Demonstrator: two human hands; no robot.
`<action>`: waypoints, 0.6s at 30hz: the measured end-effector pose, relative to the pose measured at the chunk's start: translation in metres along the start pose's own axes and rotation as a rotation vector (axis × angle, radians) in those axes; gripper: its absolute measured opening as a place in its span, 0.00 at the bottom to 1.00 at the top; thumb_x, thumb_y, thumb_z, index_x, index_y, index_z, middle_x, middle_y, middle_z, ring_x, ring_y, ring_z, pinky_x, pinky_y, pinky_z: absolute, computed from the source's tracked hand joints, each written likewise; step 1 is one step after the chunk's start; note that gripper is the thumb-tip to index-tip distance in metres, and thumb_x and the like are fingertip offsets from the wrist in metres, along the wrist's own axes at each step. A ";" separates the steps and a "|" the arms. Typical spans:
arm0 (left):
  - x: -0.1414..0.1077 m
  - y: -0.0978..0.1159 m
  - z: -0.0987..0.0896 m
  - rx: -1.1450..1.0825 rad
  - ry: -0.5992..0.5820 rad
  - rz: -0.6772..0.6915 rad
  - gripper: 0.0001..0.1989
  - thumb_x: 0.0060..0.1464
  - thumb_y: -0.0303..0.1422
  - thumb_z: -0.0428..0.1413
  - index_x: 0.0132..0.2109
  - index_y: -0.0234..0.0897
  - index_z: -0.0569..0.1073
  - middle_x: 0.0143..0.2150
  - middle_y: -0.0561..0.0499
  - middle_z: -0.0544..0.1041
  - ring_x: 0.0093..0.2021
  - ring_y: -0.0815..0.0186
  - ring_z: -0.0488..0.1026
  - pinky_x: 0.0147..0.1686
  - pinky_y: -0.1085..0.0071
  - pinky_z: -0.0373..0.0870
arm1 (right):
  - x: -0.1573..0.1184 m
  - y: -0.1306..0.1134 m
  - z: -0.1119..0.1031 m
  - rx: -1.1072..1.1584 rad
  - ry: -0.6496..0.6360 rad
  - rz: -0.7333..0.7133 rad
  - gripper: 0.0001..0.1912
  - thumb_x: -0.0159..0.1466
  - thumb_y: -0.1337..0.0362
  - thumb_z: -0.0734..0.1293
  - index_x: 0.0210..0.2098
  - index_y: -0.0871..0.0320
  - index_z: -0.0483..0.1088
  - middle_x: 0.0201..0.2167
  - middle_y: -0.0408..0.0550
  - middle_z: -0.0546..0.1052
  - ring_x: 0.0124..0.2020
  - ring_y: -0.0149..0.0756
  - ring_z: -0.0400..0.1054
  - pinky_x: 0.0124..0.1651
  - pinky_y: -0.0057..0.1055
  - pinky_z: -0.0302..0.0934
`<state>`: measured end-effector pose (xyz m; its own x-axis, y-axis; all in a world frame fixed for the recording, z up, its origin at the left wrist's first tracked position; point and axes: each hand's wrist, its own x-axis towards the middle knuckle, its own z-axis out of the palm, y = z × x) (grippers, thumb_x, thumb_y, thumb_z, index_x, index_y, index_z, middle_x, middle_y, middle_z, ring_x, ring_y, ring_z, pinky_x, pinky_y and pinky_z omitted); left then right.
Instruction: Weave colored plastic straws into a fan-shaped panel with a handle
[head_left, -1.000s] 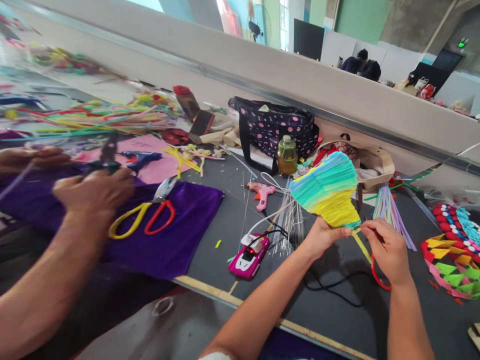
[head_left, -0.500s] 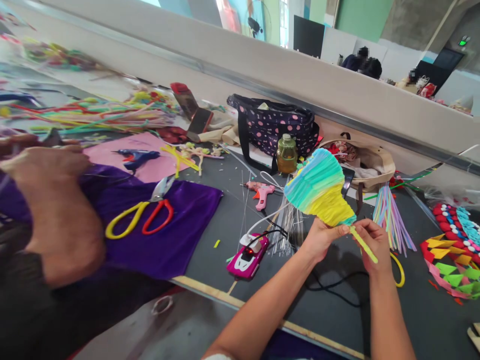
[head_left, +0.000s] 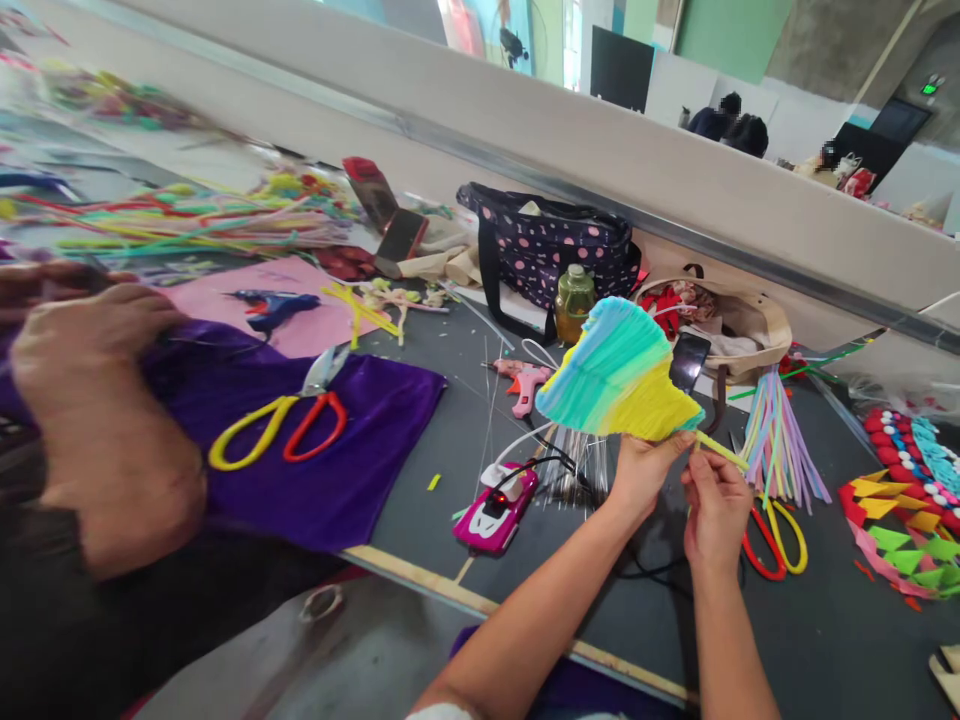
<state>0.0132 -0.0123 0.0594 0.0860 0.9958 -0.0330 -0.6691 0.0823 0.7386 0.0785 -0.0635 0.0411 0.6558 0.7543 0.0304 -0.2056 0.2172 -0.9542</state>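
Observation:
My left hand (head_left: 646, 478) is closed round the narrow end of a fuzzy fan-shaped piece (head_left: 611, 372), banded blue, teal and yellow, held above the dark table. Beside it, my right hand (head_left: 714, 505) pinches near the base of a thin yellow pipe cleaner (head_left: 724, 452) that sticks out to the right from the piece's narrow end. Whether the fingertips press on the stem or the joint, I cannot tell exactly. Scissors (head_left: 772, 540) with red and yellow handles lie right of my right wrist. A pink glue gun (head_left: 525, 382) rests beyond the fan's left edge.
A magenta power strip (head_left: 495, 525) with cords sits left of my forearms, near thin wires (head_left: 574, 465). Pastel pipe cleaners (head_left: 784, 440) lie right. A patterned bag (head_left: 551, 245) and bottle (head_left: 575, 300) stand behind. At left, a co-worker's arm (head_left: 112, 430) rests over purple cloth (head_left: 397, 430).
The fan-shaped piece has tipped to the left and lower. My right hand has shifted left, closer to my left hand, and the yellow stem points more sideways. The right-hand scissors show more fully.

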 end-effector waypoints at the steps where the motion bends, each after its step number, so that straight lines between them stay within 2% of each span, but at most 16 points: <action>1: 0.001 -0.002 0.000 0.035 0.012 0.020 0.13 0.34 0.31 0.70 0.31 0.34 0.79 0.31 0.51 0.80 0.31 0.66 0.75 0.35 0.70 0.71 | -0.002 0.001 0.000 -0.029 0.018 -0.022 0.16 0.51 0.55 0.76 0.30 0.62 0.74 0.17 0.41 0.73 0.15 0.24 0.58 0.18 0.21 0.47; 3: 0.002 -0.005 -0.002 0.103 0.033 0.057 0.12 0.36 0.32 0.69 0.31 0.34 0.79 0.31 0.49 0.81 0.32 0.64 0.75 0.37 0.69 0.72 | -0.006 0.002 0.000 -0.109 0.020 -0.075 0.16 0.52 0.55 0.75 0.32 0.61 0.75 0.18 0.42 0.74 0.18 0.27 0.63 0.21 0.22 0.53; 6: 0.004 -0.008 -0.004 0.170 0.035 0.106 0.11 0.39 0.33 0.68 0.32 0.34 0.80 0.34 0.47 0.82 0.35 0.61 0.77 0.39 0.66 0.74 | -0.007 -0.001 -0.004 -0.265 -0.041 -0.154 0.14 0.56 0.55 0.73 0.33 0.61 0.76 0.20 0.43 0.75 0.21 0.31 0.67 0.25 0.26 0.60; 11: 0.006 -0.005 -0.007 0.266 -0.026 0.178 0.09 0.44 0.34 0.65 0.34 0.33 0.81 0.37 0.44 0.82 0.40 0.56 0.79 0.43 0.63 0.74 | -0.005 -0.011 -0.011 -0.560 -0.152 -0.335 0.12 0.61 0.57 0.68 0.33 0.61 0.75 0.22 0.43 0.75 0.21 0.31 0.67 0.26 0.26 0.60; 18: 0.012 0.003 -0.015 0.306 -0.156 0.196 0.10 0.42 0.31 0.66 0.36 0.34 0.81 0.39 0.45 0.82 0.40 0.58 0.78 0.43 0.65 0.73 | 0.009 -0.038 -0.025 -0.987 -0.375 -0.739 0.09 0.67 0.65 0.62 0.36 0.58 0.74 0.30 0.46 0.79 0.29 0.34 0.72 0.34 0.28 0.61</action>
<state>0.0010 0.0004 0.0513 0.1052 0.9713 0.2132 -0.4346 -0.1479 0.8884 0.1104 -0.0807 0.0705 0.1074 0.8141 0.5706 0.8435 0.2292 -0.4858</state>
